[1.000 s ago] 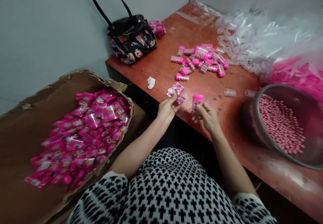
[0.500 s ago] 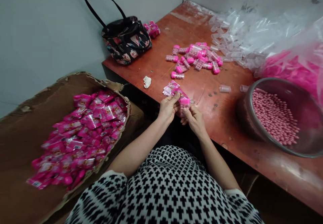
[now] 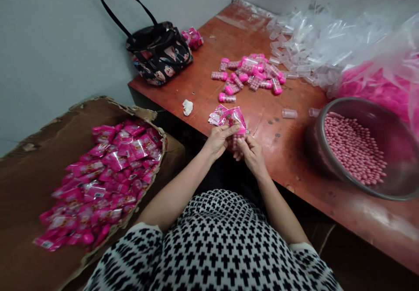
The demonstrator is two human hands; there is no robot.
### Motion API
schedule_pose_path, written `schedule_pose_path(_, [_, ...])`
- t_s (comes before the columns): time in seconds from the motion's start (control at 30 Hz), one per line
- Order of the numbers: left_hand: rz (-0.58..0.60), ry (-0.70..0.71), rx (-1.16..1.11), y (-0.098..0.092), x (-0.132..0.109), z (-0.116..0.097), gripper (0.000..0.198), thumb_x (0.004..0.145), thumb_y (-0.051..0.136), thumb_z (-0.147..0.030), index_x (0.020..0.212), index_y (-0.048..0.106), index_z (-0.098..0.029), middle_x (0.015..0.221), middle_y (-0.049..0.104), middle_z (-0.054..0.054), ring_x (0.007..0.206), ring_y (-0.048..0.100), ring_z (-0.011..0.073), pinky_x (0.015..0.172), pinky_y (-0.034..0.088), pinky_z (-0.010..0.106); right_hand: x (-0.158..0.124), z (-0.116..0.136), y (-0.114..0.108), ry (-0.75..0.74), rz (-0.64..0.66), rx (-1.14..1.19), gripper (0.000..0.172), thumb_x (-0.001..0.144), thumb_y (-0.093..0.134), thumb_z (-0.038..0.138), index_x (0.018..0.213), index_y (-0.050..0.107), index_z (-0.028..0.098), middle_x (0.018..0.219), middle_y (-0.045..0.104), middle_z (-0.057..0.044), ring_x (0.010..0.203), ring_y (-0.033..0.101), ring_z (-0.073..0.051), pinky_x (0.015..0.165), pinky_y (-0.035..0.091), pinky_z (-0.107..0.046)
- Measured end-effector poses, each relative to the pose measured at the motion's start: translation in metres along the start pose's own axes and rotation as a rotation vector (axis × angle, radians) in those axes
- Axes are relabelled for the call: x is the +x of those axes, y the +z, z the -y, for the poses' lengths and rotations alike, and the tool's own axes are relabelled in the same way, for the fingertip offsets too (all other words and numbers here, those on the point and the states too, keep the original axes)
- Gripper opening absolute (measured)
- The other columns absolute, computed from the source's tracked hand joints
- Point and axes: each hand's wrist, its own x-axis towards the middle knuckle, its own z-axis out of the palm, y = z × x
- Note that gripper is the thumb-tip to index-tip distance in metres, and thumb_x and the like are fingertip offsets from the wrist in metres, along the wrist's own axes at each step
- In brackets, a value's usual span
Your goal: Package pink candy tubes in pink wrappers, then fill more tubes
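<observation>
Tube (image 3: 238,140) and packet (image 3: 236,115) now meet between the two hands; in the head view a second ago they were well apart, the tube off to the right. From where I stand, I'd judge the work has got to bringing the pair together, though whether the pink cap sits inside the packet or only against it I can't tell. The left hand (image 3: 220,142) has its fingers pinched on the packet's lower part, by the cap, and the right hand (image 3: 252,153) has its fingers gripping the tube's beaded body.

Loose packets (image 3: 218,115) lie just beyond the left fingers. Both hands work at the near edge of the table (image 3: 262,107), a dark gap beneath. On the left, the torn rim of the carton (image 3: 165,144), heaped with pink packages (image 3: 111,173), stands near the left forearm. The widest room is rightward, toward the grey basin (image 3: 322,151) of beads (image 3: 353,147); ahead, a narrower strip runs up to the heap of filled tubes (image 3: 250,66).
</observation>
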Motion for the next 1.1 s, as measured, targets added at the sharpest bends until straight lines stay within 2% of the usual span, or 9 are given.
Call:
schedule_pose_path(0.07, [0.026,-0.023,0.039,-0.001,0.0,-0.005,0.033,0.055,0.083,-0.033,0.061,0.061,-0.009,0.055,0.061,0.002,0.047,0.056,0.0109,0.048,0.046,0.024,0.002,-0.001,-0.002,0.078,0.071,0.147,0.03,0.081,0.056,0.05,0.081,0.054,0.02,0.062,0.06,0.004,0.041,0.054,-0.008,0.035,0.043,-0.019])
schedule_pose_path(0.13, [0.033,-0.029,0.086,0.0,0.0,-0.009,0.031,0.055,0.083,-0.032,0.062,0.063,-0.009,0.055,0.062,0.003,0.048,0.057,0.0111,0.049,0.047,0.024,0.003,-0.001,-0.003,0.106,0.083,0.192,0.032,0.08,0.057,0.051,0.083,0.055,0.02,0.065,0.061,0.003,0.041,0.054,-0.008,0.034,0.042,-0.019])
schedule_pose_path(0.3, [0.008,0.013,0.173,0.003,-0.001,-0.009,0.029,0.057,0.081,-0.031,0.067,0.067,-0.008,0.06,0.066,0.006,0.049,0.059,0.0118,0.051,0.048,0.025,0.001,0.005,-0.003,-0.023,-0.063,-0.059,0.027,0.081,0.057,0.049,0.082,0.059,0.022,0.059,0.057,0.004,0.042,0.052,-0.008,0.038,0.043,-0.019])
schedule_pose_path(0.5, [0.058,0.016,0.181,0.001,-0.006,-0.012,0.031,0.059,0.08,-0.035,0.06,0.064,-0.008,0.051,0.061,0.005,0.044,0.056,0.0128,0.048,0.048,0.026,0.004,0.005,-0.004,0.119,0.078,0.153,0.031,0.079,0.058,0.051,0.079,0.056,0.019,0.059,0.059,0.004,0.035,0.048,-0.006,0.028,0.032,-0.016])
schedule_pose_path(0.67, [0.174,-0.05,0.305,-0.01,-0.009,-0.017,0.029,0.061,0.079,-0.033,0.065,0.068,-0.007,0.059,0.066,0.009,0.053,0.062,0.0177,0.056,0.052,0.031,0.001,0.004,-0.002,0.019,0.051,0.04,0.03,0.081,0.058,0.048,0.078,0.057,0.019,0.061,0.058,0.004,0.039,0.05,-0.005,0.033,0.038,-0.016])
schedule_pose_path(0.73, [0.14,-0.04,0.273,-0.013,-0.01,-0.015,0.029,0.06,0.08,-0.032,0.068,0.069,-0.007,0.061,0.066,0.008,0.056,0.063,0.0166,0.059,0.053,0.03,0.0,0.003,0.001,0.011,-0.013,0.084,0.029,0.078,0.061,0.048,0.083,0.056,0.02,0.063,0.06,0.005,0.041,0.053,-0.006,0.035,0.041,-0.017])
schedule_pose_path(0.9, [-0.094,0.119,0.06,-0.012,-0.012,-0.003,0.029,0.055,0.082,-0.031,0.067,0.068,-0.009,0.065,0.067,0.005,0.059,0.062,0.0123,0.064,0.052,0.027,-0.003,-0.003,0.007,0.067,-0.104,0.311,0.038,0.072,0.069,0.044,0.098,0.05,0.024,0.073,0.066,0.004,0.055,0.064,-0.011,0.052,0.056,-0.024])
schedule_pose_path(0.97, [-0.114,0.115,0.029,-0.007,-0.014,0.002,0.031,0.052,0.084,-0.03,0.067,0.068,-0.008,0.065,0.067,0.005,0.058,0.061,0.012,0.061,0.051,0.026,-0.005,-0.002,0.011,0.065,-0.12,0.3,0.036,0.071,0.07,0.042,0.096,0.052,0.023,0.075,0.067,0.003,0.059,0.066,-0.012,0.057,0.058,-0.026])
schedule_pose_path(1.1, [-0.121,0.047,-0.006,0.002,-0.022,0.011,0.035,0.048,0.086,-0.033,0.063,0.067,-0.007,0.058,0.063,0.003,0.05,0.056,0.0094,0.05,0.046,0.023,-0.008,0.0,0.018,-0.019,-0.271,0.276,0.036,0.066,0.074,0.042,0.086,0.052,0.022,0.076,0.067,0.002,0.061,0.066,-0.012,0.056,0.058,-0.026])
